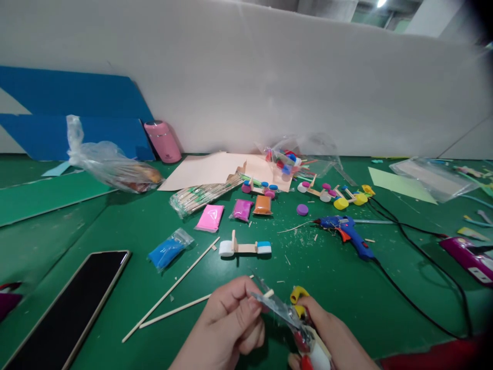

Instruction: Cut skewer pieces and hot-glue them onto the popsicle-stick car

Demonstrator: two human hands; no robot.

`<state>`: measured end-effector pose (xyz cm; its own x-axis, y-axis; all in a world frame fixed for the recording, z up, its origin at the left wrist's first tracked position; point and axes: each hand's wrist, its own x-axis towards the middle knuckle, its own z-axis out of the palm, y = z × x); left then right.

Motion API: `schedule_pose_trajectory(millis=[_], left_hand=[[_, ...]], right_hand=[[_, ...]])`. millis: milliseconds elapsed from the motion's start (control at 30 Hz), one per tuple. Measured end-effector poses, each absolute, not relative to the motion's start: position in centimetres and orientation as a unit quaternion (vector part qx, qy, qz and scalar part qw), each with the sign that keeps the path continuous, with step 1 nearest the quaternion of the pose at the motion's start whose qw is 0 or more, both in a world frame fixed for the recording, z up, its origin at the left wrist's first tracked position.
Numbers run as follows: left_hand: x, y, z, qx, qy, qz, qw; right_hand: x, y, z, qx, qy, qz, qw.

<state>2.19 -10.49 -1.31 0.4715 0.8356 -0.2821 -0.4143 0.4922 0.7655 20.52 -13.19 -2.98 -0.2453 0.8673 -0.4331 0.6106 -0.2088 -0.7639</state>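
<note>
My left hand (pixel 234 318) is closed, with thumb and forefinger pinched at a short pale wooden stick (pixel 268 294) whose end pokes out. A thin grey, shiny strip (pixel 275 307) crosses at those fingertips. That strip runs back to my right hand (pixel 331 329), which is wrapped round a thing with yellow curved parts (pixel 299 295) and red and white parts; its kind I cannot make out. Beyond the hands stands a small wooden car (pixel 244 248) with white and blue wheels. Two long wooden sticks (pixel 169 290) lie left of my left hand, one passing behind it.
A blue glue gun (pixel 346 231) with its cable lies at right, near a purple device (pixel 468 259). At left are a phone (pixel 71 308) and a blue clay packet (pixel 169 250). Farther back are more clay packets (pixel 210 218), bagged sticks (pixel 204 195), small cars (pixel 318 191) and a pink flask (pixel 164 141).
</note>
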Motion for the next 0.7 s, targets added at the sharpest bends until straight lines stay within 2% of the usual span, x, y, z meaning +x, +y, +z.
schedule_pose_trajectory(millis=[67,167,267,433,700], left_hand=[[2.2,-10.6,-1.1,0.334,0.364,0.393,0.776],[2.2,-10.8,-0.6,0.453,0.467,0.402,0.645],[2.2,-10.8,-0.3,0.542,0.504,0.404,0.537],[2.5,-10.6,-0.4,0.565,0.519,0.397,0.504],[2.7,-10.9,-0.4,0.635,0.525,0.391,0.41]], right_hand=[[20.6,-13.1,-3.1,-0.603,-0.609,0.502,0.117],[20.5,-13.0,-2.8,-0.606,-0.604,0.506,0.111],[20.3,-13.1,-2.3,-0.586,-0.615,0.515,0.117],[20.4,-13.0,-1.8,-0.546,-0.625,0.544,0.122],[20.4,-13.5,-0.9,-0.537,-0.546,0.629,0.133]])
